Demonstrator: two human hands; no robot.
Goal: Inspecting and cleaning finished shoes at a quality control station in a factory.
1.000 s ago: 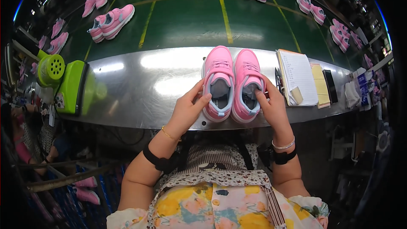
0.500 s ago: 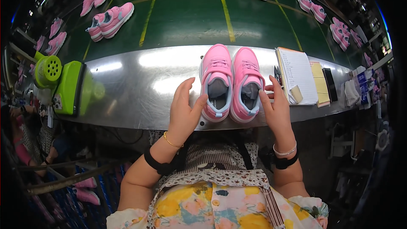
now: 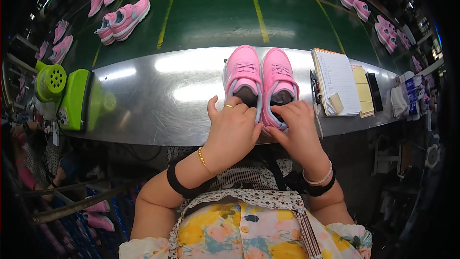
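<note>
Two pink sneakers stand side by side on the metal bench edge, toes pointing away from me. My left hand (image 3: 231, 129) is closed at the heel of the left sneaker (image 3: 243, 62), its fingers reaching into the opening and its thumb at the back. At the heel of the right sneaker (image 3: 276, 67), my right hand (image 3: 297, 127) pinches the collar, fingertips inside and thumb behind. Both heels are largely covered by my hands. Dark grey stuffing or lining shows inside each shoe.
A green device (image 3: 76, 100) stands on the metal bench (image 3: 143, 110) at left. To the right lie a notebook (image 3: 336, 84), a yellow pad (image 3: 362, 91), a black flat object (image 3: 373, 93) and slender dark tools (image 3: 314, 85). More pink sneakers (image 3: 125, 19) sit on the green conveyor belt (image 3: 211, 14).
Both hands have moved inward from beside the sneakers onto their heels, and the fingers have closed into the openings. The sneakers remain in nearly the same place on the bench.
</note>
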